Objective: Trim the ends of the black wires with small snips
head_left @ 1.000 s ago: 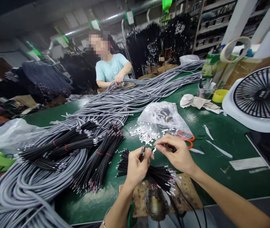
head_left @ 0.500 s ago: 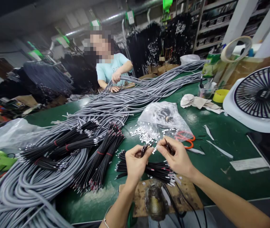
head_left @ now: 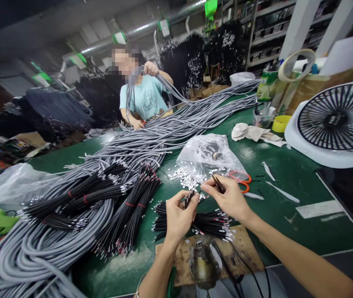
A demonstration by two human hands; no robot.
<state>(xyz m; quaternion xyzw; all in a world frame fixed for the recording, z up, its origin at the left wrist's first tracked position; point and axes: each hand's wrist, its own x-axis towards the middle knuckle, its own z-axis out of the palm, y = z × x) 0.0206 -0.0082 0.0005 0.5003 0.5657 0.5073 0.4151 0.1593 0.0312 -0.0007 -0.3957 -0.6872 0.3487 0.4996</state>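
My left hand (head_left: 178, 216) is closed around a few short black wires (head_left: 189, 198), their ends standing up between thumb and fingers. In my right hand (head_left: 230, 198) is a slim dark pointed tool that looks like tweezers (head_left: 218, 184). Thumb and forefinger of that hand come together close to the left fingertips; whether they pinch a small piece is too fine to tell. Under both hands lies a bundle of black wires (head_left: 212, 224) with pale and red ends. Just beyond is a scatter of small white pieces (head_left: 185, 178) beside a clear plastic bag (head_left: 195, 154).
Grey cables (head_left: 176, 128) run across the green table, with tied black wire bundles (head_left: 133, 205) at left. Orange-handled scissors (head_left: 245, 180) lie right of the bag. A fan (head_left: 334, 120) stands at right. A stained wooden board (head_left: 244, 252) is nearest me. Across the table, a co-worker (head_left: 148, 97) handles cables.
My right hand has shifted slightly up and left, its tool tilting. Across the table, the co-worker has raised one hand with several grey cables and lowered the other. The view has shifted slightly.
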